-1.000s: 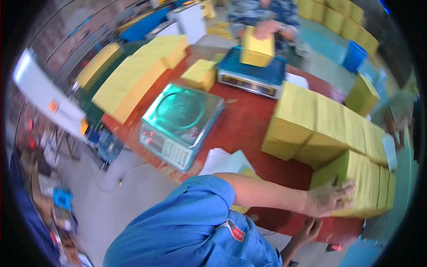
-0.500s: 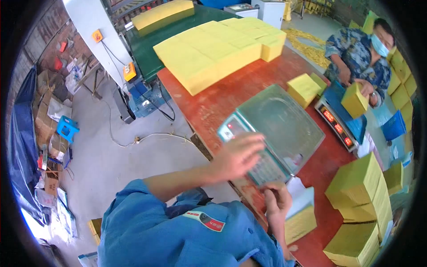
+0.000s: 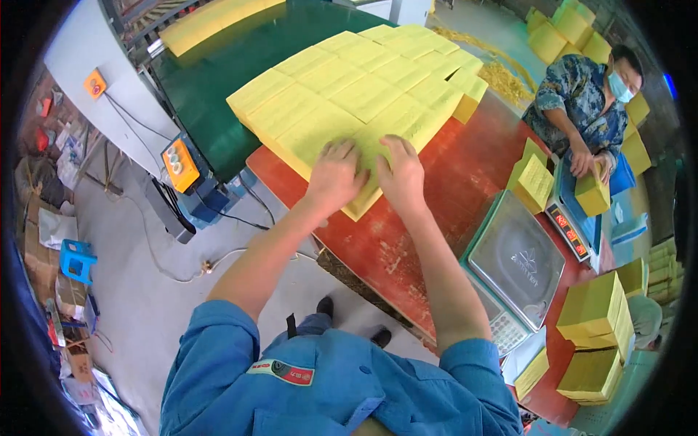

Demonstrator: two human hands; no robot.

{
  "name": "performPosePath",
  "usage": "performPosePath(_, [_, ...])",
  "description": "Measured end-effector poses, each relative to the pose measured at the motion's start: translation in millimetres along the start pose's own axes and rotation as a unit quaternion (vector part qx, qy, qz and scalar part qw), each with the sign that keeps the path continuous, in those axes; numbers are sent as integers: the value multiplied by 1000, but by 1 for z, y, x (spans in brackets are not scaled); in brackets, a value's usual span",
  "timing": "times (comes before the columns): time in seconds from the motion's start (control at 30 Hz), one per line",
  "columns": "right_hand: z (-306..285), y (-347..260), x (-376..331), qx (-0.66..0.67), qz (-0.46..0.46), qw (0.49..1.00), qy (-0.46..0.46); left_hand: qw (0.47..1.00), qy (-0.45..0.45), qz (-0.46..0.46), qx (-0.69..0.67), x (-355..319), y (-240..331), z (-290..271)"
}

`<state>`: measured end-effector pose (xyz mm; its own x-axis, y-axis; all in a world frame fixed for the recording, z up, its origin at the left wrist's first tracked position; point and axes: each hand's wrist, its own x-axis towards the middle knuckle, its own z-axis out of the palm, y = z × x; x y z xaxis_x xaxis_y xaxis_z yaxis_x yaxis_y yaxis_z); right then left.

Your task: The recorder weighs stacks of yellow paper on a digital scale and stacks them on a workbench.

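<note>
the near yellow stack [image 3: 371, 147] sits at the near end of a broad slab of yellow stacks [image 3: 349, 80], its top lying directly beneath and between the fingertips rather than off to one side. the slab runs from this near corner toward the far side; the near stack's own long axis cannot be told, since hands cover its edges. the left hand [image 3: 336, 174] rests over its left part, the right hand [image 3: 404, 178] over its right edge, thumbs turned toward each other, so neither looks clearly nearer. the fingers of both are spread and bent, with nothing closed inside either palm; how hard they press on the paper cannot be told. under the slab is a red table [image 3: 472, 160], with a green surface [image 3: 211, 80] to the far left. well to the right stands a bare-topped scale [image 3: 518, 265], and just beyond it a second scale [image 3: 571, 229], where a co-worker [image 3: 582, 94] has both hands at another yellow stack [image 3: 592, 195]. more yellow stacks [image 3: 592, 312] stand at the near right.
</note>
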<state>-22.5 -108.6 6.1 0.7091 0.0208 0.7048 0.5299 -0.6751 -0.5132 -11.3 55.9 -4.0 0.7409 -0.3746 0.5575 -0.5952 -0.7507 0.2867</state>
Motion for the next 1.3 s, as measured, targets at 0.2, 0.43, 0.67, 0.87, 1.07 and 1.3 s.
performPosePath(0.2, [46, 21, 15, -178, -5, 977, -114, 999, 22, 21, 11, -15, -2, 11])
performPosePath(0.43, [-16, -23, -55, -200, 65, 968, -138, 990, -72, 72, -102, -63, 37, -24])
performPosePath(0.67, [-128, -115, -188, -17, 280, 959, 41, 972, -196, 72, -106, -100, 85, -63])
performPosePath(0.87, [-77, -97, -303, 531, 618, 579, -29, 973, -212, 73, -58, -109, 110, -61])
performPosePath(1.07, [-82, -106, -291, 655, 488, 566, -115, 981, -165, -4, -98, -153, 125, -71])
performPosePath(1.3, [-267, -126, -229, 331, 310, 889, -56, 711, -155, -235, -644, -128, 207, -65])
